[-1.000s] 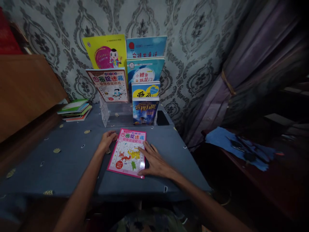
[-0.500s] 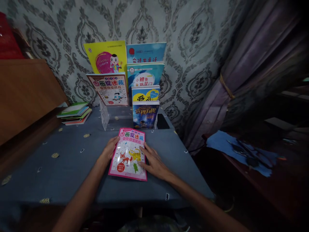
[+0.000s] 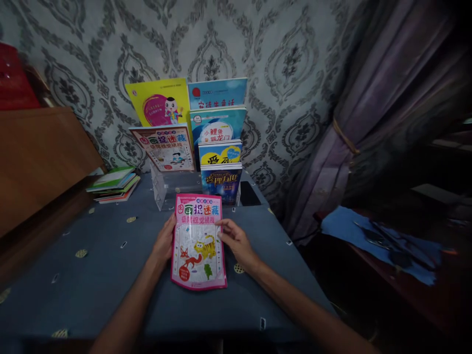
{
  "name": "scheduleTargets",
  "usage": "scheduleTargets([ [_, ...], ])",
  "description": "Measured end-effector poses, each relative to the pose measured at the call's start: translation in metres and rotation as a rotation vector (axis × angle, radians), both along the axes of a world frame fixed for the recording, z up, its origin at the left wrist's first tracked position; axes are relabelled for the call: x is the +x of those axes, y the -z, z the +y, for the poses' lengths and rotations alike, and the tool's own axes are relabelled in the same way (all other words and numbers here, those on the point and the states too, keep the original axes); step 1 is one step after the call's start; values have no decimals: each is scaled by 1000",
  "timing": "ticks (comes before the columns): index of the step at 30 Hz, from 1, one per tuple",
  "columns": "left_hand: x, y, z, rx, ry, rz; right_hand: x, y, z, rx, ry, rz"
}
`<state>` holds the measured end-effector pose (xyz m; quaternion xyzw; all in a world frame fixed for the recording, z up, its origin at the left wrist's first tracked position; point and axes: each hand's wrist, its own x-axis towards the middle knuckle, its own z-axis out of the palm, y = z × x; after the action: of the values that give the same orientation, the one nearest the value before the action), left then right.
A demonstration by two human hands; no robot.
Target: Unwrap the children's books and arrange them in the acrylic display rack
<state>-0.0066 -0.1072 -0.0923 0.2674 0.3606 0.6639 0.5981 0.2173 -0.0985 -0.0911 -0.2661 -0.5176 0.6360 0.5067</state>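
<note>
A pink-bordered picture book [image 3: 199, 241] with a fox and a striped cat on its cover is held between my two hands, tilted up over the table. My left hand [image 3: 164, 239] grips its left edge, the fingers partly hidden behind it. At the upper right edge, my right hand [image 3: 236, 239] pinches the cover between thumb and fingers. Just beyond stands a clear book rack [image 3: 159, 189]. On its left side are a brown-bordered book [image 3: 167, 150] and a yellow book [image 3: 157, 101]; on its right, several books in tiers, with a dark blue book [image 3: 221, 184] in front.
A stack of books [image 3: 114, 184] lies at the table's left rear, near a wooden panel [image 3: 44, 157]. A dark flat phone-like object [image 3: 250, 193] lies right of the rack. Off the table to the right, a blue cloth [image 3: 354, 231] bears dark items. A tied curtain [image 3: 332, 162] hangs behind.
The pink book has been raised and tipped more upright. My right hand has moved from lying across its cover to pinching its right edge. The view has tilted slightly upward.
</note>
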Motion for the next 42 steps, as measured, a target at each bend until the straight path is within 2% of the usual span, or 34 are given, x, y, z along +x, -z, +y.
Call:
scheduleTargets([
  [6, -17, 2, -4, 101, 7, -39, -15, -40, -7, 203, 105, -22],
  [9, -27, 10, -6, 124, 19, -5, -19, -48, -12, 378, 137, -61],
  [12, -32, 19, -6, 107, 29, 46, -19, -42, -18, 501, 169, -101],
  [15, -33, 28, -6, 90, 25, 79, -16, -28, -22, 560, 191, -170],
  [19, -33, 30, -8, 119, 55, 98, -11, -14, -25, 620, 213, -255],
  [27, -30, 13, -13, 127, 127, 106, -9, -11, -26, 661, 231, -276],
  [33, -25, 4, -15, 96, 79, 118, -8, -15, -29, 701, 275, -317],
  [37, -23, -1, -16, 104, 103, 113, -5, -9, -29, 728, 283, -366],
  [42, -31, -16, -20, 116, 96, 137, -5, -1, -30, 701, 272, -370],
])
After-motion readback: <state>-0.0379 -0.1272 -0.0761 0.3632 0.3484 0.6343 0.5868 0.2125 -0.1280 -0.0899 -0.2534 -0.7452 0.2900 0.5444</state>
